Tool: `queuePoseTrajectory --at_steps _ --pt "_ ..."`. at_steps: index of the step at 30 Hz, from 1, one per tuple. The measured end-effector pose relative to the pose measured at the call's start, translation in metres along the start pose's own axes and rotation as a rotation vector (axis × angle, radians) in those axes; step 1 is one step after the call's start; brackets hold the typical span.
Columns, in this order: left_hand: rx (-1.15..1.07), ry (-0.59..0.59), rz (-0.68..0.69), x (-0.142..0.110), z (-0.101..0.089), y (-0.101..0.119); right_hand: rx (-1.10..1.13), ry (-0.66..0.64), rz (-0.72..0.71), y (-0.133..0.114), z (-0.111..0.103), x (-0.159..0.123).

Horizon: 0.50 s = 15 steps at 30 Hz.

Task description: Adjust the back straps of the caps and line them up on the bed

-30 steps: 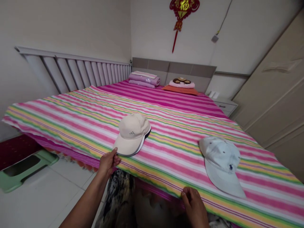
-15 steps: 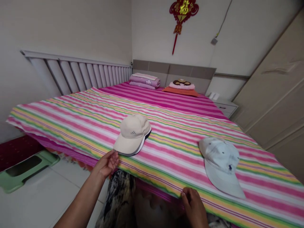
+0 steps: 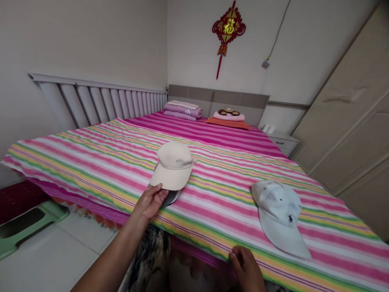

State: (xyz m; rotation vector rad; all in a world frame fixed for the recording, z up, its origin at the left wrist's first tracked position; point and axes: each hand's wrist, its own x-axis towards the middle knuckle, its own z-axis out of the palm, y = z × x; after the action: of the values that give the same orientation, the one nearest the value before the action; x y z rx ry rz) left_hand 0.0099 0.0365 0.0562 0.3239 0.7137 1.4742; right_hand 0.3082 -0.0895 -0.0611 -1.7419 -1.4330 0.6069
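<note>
My left hand (image 3: pixel 152 201) pinches the brim of a beige baseball cap (image 3: pixel 174 156), thumb on top and fingers below. The cap is raised and tilted, with its small three-bar logo facing me. Beneath it, part of another cap (image 3: pixel 173 198) shows a grey and white brim; the rest is hidden. At the bed's front edge, my right hand (image 3: pixel 246 265) rests on the striped sheet (image 3: pixel 212 202), fingers loosely curled and thumb apart, with nothing seen in it. A pale blue cap (image 3: pixel 281 215) with a dark logo lies to its right, not touched.
Folded purple bedding (image 3: pixel 183 110) and a pink folded item on an orange cloth (image 3: pixel 227 122) lie near the headboard (image 3: pixel 237 101). A green stool (image 3: pixel 33 225) stands on the floor at left. Beside the bed are a railing (image 3: pixel 100 101) and a white nightstand (image 3: pixel 284 142).
My left hand has taken hold of the beige cap's brim, lifting and turning it, so the cap beneath shows more. My right hand stays at the bed edge. The view has shifted slightly.
</note>
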Motion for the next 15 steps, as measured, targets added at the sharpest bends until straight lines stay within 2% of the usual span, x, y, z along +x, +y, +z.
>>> queuePoseTrajectory --at_steps 2,4,7,9,11,15 --pt "-0.005 -0.102 -0.029 -0.008 -0.001 -0.017 0.152 -0.100 0.041 -0.008 -0.001 0.002" --pt "0.001 -0.205 -0.095 -0.020 -0.004 -0.040 0.373 -0.254 0.105 -0.021 -0.004 0.005" --pt "0.018 -0.368 -0.251 -0.042 -0.016 -0.079 0.739 -0.396 0.166 -0.047 -0.012 0.011" --pt "0.047 -0.447 -0.365 -0.056 -0.027 -0.105 1.010 -0.393 0.154 -0.062 -0.020 0.017" --pt "0.068 -0.519 -0.453 -0.067 -0.039 -0.126 1.223 -0.330 0.161 -0.070 -0.028 0.024" --pt "0.145 -0.585 -0.613 -0.076 -0.065 -0.151 1.402 -0.116 0.271 -0.069 -0.037 0.034"
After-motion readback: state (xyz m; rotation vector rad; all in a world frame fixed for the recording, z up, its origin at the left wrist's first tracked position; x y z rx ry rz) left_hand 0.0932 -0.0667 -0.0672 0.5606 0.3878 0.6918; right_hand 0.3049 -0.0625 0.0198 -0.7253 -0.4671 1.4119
